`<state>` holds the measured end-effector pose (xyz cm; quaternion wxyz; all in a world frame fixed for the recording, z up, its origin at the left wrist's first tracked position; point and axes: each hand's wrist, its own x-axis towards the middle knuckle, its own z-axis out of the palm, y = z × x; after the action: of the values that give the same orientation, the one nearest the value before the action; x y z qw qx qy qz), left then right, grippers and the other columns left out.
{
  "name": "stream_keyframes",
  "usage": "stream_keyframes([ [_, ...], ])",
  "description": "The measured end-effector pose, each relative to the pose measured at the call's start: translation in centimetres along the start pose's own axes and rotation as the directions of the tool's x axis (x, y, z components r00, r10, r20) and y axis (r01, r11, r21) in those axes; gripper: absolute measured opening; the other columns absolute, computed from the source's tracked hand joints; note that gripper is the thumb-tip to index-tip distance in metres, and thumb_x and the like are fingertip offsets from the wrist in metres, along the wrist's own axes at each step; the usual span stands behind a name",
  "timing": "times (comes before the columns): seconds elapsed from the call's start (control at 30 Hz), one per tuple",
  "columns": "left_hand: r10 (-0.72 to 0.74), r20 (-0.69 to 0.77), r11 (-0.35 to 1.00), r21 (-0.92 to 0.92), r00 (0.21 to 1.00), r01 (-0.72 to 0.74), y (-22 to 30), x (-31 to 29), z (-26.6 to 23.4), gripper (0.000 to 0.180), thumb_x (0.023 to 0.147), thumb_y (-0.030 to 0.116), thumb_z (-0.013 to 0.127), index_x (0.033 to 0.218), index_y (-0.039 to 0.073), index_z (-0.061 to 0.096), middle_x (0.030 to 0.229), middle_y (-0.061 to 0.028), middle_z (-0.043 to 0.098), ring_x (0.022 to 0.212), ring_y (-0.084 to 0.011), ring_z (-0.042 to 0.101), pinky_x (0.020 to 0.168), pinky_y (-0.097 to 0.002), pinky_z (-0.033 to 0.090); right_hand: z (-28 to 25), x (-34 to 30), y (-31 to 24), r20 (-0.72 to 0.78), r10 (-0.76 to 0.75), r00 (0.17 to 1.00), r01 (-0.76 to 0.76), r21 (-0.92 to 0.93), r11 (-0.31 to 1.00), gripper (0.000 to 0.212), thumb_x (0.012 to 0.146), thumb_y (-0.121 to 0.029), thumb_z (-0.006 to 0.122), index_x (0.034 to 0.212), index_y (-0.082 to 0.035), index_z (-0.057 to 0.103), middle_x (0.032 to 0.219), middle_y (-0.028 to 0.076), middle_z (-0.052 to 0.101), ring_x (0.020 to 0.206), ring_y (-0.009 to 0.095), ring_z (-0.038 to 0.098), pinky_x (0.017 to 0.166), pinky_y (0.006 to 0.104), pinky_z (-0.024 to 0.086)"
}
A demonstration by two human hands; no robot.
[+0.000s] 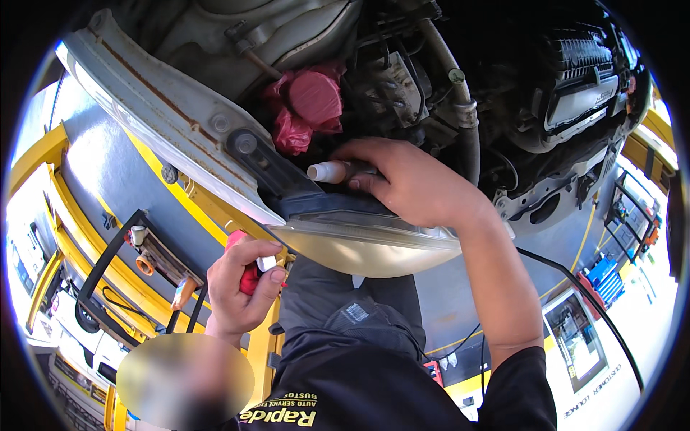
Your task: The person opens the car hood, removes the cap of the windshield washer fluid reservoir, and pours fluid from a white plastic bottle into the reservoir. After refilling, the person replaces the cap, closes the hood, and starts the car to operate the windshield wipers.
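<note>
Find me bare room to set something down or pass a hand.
The white fender ledge, left of the pink-wrapped part, looks bare. A hand could probably pass in front of the headlight, between the left hand with its red item and the right forearm. It's crowded around the right hand: white-tipped tube, engine parts.

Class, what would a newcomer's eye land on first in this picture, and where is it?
Probably the bundled red plastic, bright among dark car parts at the upper middle. Just below it, the right hand holds a white-tipped tube near the yellowed headlight. At the lower left, the left hand grips a red-and-white item.
</note>
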<state>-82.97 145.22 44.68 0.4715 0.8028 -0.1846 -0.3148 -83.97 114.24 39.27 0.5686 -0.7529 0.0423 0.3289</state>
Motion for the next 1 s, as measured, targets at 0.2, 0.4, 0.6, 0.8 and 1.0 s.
stream_keyframes([
  [0.2, 0.031, -0.020, 0.999, 0.019, 0.999, -0.030, -1.3, -0.3, 0.3, 0.028, 0.085, 0.002, 0.076, 0.112, 0.001, 0.067, 0.089, -0.0112, 0.072, 0.066, -0.0179, 0.063, 0.062, -0.0286, 0.049, -0.5, 1.8, -0.7, 0.044, -0.045, 0.998, 0.051, -0.149, 0.988, 0.037, 0.092, -0.005, 0.068, 0.129, -0.003, 0.067, 0.125, 0.020, 0.071, 0.116, 0.043, 0.065, 0.098, 0.0477, 0.053],
  [0.4, -0.002, -0.023, 0.999, 0.037, 1.000, 0.003, -1.8, -0.6, 0.2, 0.025, 0.088, 0.005, 0.073, 0.111, 0.001, 0.066, 0.086, -0.0104, 0.070, 0.067, -0.0176, 0.064, 0.064, -0.0286, 0.050, 0.0, 2.0, -1.1, -0.030, -0.057, 0.998, 0.048, -0.244, 0.968, 0.027, 0.088, -0.005, 0.070, 0.115, -0.007, 0.069, 0.111, 0.014, 0.076, 0.104, 0.041, 0.069, 0.088, 0.0498, 0.056],
  [0.6, -0.027, 0.010, 0.997, 0.067, 1.000, 0.026, -2.2, -0.1, 0.2, 0.022, 0.092, 0.011, 0.069, 0.110, 0.001, 0.063, 0.080, -0.0084, 0.065, 0.070, -0.0145, 0.063, 0.067, -0.0277, 0.050, -0.1, 2.5, -0.7, -0.109, -0.143, 0.984, 0.074, -0.477, 0.876, 0.019, 0.085, -0.005, 0.070, 0.104, -0.006, 0.069, 0.101, 0.012, 0.076, 0.098, 0.040, 0.071, 0.080, 0.0508, 0.056],
  [0.8, -0.080, 0.012, 0.996, -0.038, 0.997, 0.080, -2.1, 0.4, 0.2, 0.013, 0.094, 0.008, 0.061, 0.104, 0.001, 0.057, 0.085, -0.0103, 0.061, 0.072, -0.0143, 0.062, 0.068, -0.0265, 0.051, -0.2, 2.2, -0.4, -0.147, -0.174, 0.974, 0.106, -0.383, 0.917, 0.023, 0.084, -0.003, 0.067, 0.106, -0.007, 0.067, 0.100, 0.014, 0.075, 0.097, 0.040, 0.070, 0.078, 0.0511, 0.055],
  [1.0, -0.009, -0.055, 0.990, -0.139, 0.998, 0.001, -0.4, 2.9, -1.0, 0.007, 0.091, -0.003, 0.048, 0.093, 0.003, 0.050, 0.095, -0.0135, 0.055, 0.074, -0.0158, 0.058, 0.070, -0.0284, 0.051, -0.2, 0.8, -0.2, -0.233, -0.168, 0.958, 0.112, -0.234, 0.966, 0.032, 0.085, 0.002, 0.067, 0.115, -0.006, 0.067, 0.109, 0.014, 0.073, 0.100, 0.040, 0.069, 0.081, 0.0480, 0.056],
])
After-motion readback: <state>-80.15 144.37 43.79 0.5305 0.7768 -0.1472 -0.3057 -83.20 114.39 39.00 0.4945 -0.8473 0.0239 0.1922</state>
